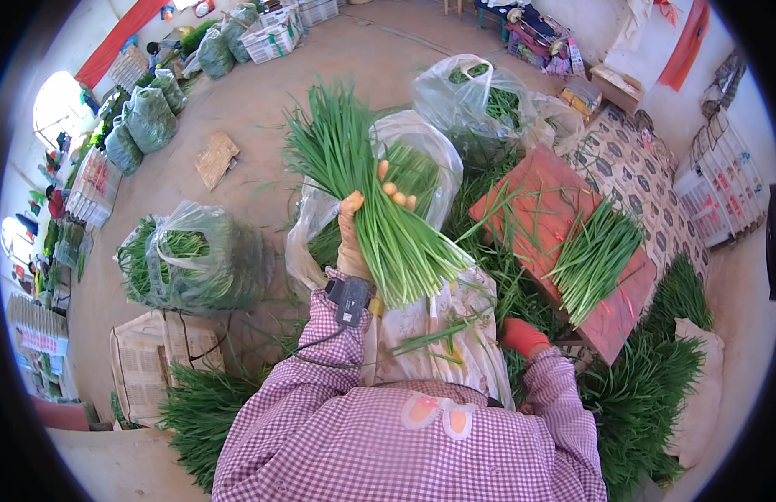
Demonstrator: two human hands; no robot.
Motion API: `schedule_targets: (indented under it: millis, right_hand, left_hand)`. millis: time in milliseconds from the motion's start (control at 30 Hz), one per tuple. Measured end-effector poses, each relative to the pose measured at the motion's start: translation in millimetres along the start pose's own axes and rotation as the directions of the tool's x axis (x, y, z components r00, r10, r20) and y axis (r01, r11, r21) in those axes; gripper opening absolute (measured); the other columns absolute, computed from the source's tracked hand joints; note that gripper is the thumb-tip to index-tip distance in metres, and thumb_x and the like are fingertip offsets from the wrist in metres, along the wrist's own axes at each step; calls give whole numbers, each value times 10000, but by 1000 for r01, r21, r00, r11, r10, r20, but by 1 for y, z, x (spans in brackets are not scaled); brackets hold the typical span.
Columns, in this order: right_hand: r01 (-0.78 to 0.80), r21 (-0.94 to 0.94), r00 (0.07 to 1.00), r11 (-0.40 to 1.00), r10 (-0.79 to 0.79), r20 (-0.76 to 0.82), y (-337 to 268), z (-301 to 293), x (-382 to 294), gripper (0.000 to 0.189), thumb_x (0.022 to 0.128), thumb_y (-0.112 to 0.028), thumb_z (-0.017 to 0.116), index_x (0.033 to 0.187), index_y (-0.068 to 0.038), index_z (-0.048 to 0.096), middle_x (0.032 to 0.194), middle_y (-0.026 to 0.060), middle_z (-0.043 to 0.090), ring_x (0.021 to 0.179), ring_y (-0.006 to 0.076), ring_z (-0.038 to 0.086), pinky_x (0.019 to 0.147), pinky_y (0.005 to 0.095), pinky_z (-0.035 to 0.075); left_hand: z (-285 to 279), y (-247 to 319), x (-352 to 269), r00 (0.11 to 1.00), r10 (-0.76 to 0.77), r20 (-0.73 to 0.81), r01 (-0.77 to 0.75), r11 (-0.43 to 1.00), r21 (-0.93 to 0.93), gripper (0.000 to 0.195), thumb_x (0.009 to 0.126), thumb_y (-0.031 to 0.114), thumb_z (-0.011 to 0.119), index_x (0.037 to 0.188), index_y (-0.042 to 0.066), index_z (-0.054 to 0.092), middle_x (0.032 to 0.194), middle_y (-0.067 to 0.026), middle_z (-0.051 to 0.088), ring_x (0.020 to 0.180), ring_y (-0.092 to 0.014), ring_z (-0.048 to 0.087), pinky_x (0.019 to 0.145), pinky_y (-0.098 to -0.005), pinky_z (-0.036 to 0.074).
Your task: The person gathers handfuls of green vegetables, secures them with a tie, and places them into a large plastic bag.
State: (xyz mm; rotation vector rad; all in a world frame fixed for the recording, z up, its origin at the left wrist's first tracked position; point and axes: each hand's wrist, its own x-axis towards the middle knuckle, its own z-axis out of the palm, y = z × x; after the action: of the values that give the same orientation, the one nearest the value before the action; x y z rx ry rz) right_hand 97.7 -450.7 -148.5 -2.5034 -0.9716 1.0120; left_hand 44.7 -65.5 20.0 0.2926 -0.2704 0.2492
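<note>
My left hand (350, 235), in a tan glove, grips a thick bunch of long green leaves that look like garlic chives (388, 245). The leaf tips fan out away from me and the pale cut ends point toward my lap. Behind the bunch stands an open clear plastic bag (451, 160) with more chives inside. Low on my right side, my right hand (523, 337), in a red-orange glove, reaches into a heap of loose chives (488, 251). Its fingers are hidden, so any hold is not visible. A pale cloth with stray leaves (463, 314) covers my lap.
A red board (513, 188) on my right bears a chive bundle (598, 263). Filled bags stand at the left (237, 270) and far right (463, 100). A plastic crate (137, 370) lies left; more chives (651, 376) are piled right. Other people are at the far left.
</note>
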Motion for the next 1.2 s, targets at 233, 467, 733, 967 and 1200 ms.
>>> schedule_targets:
  millis: [233, 467, 733, 967, 1200]
  right_hand:
    - [99, 295, 976, 950, -34, -216, -53, -134, -5, 507, 911, -391, 570, 1243, -8, 568, 1075, 202, 666, 970, 274, 656, 851, 370, 504]
    - [443, 604, 893, 662, -382, -237, -162, -192, 8, 628, 942, -497, 520, 1330, -4, 500, 1299, 96, 566, 1176, 160, 518, 980, 300, 415]
    - [473, 495, 881, 729, -377, -287, -202, -209, 34, 734, 859, -556, 599, 1306, 15, 487, 1199, 135, 615, 1103, 234, 577, 950, 356, 442]
    - [116, 211, 921, 970, -26, -389, -222, -190, 49, 861, 802, -480, 697, 1367, 44, 312, 1129, 214, 643, 1058, 296, 617, 944, 383, 462]
    - [391, 783, 919, 483, -251, -305, -190, -189, 37, 673, 868, -476, 644, 1294, 16, 476, 1054, 122, 671, 874, 239, 671, 772, 368, 538]
  left_hand:
    - [11, -21, -6, 992, -116, -45, 116, 993, 2, 585, 846, 318, 644, 1326, 29, 476, 1042, -71, 638, 974, -227, 627, 1045, -390, 432]
    - [35, -52, -11, 936, -321, -141, 329, 944, 32, 613, 820, 384, 657, 1280, 6, 511, 1050, -115, 668, 951, -259, 652, 1001, -457, 462]
    - [66, -76, -32, 848, -480, -224, 520, 834, 184, 810, 802, 663, 572, 1315, 40, 494, 1177, -168, 616, 1073, -328, 610, 969, -477, 485]
    - [47, -83, -37, 820, -467, -332, 531, 837, 134, 592, 866, 377, 635, 1304, 5, 492, 1146, -202, 635, 1004, -358, 644, 884, -493, 532]
    - [48, -74, -29, 801, -542, -256, 573, 817, 61, 453, 837, 337, 634, 1147, 7, 622, 1060, -148, 676, 962, -276, 660, 920, -447, 518]
